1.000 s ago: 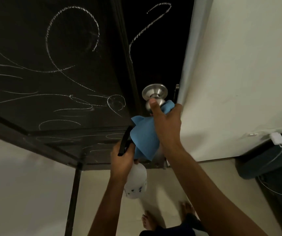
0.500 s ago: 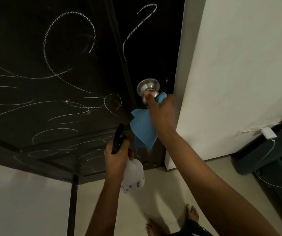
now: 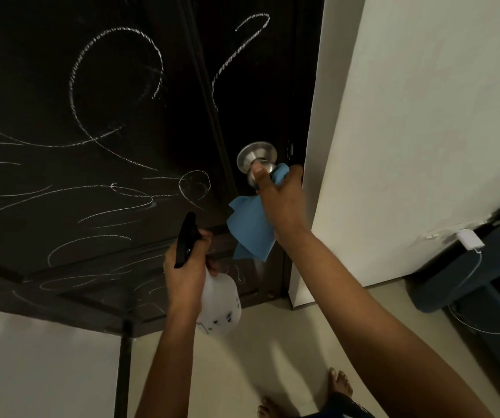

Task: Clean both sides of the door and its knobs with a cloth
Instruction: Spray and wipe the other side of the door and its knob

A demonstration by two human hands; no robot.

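Gripping the metal knob [image 3: 256,156] through a blue cloth [image 3: 251,227], our right hand [image 3: 282,197] is raised to the dark door [image 3: 92,86]. The thumb lies bare on the front of the knob, and the other fingers are curled round its right side with the cloth under them; one corner of the cloth shows between the fingers and the knob, the rest hangs loose below the palm. The knob sits near the right edge of the door, just beside the white door frame [image 3: 330,146].

Our left hand [image 3: 185,267] is lower and to the left, in front of the bottom part of the door. It holds a spray bottle [image 3: 220,306] by the neck, fingers closed round it, and the black spray head [image 3: 186,239] stands up above the fist. The white body of the bottle hangs below the hand, with some small dark marks on it.

White chalk lines [image 3: 116,95] run in loops and long curves over the door, also above the knob. On the pale floor [image 3: 273,357] near the bottom edge we see our bare feet [image 3: 339,383]. By the right wall a white charger [image 3: 470,239] lies on the edge of dark furniture [image 3: 469,267], and its thin cable hangs down.
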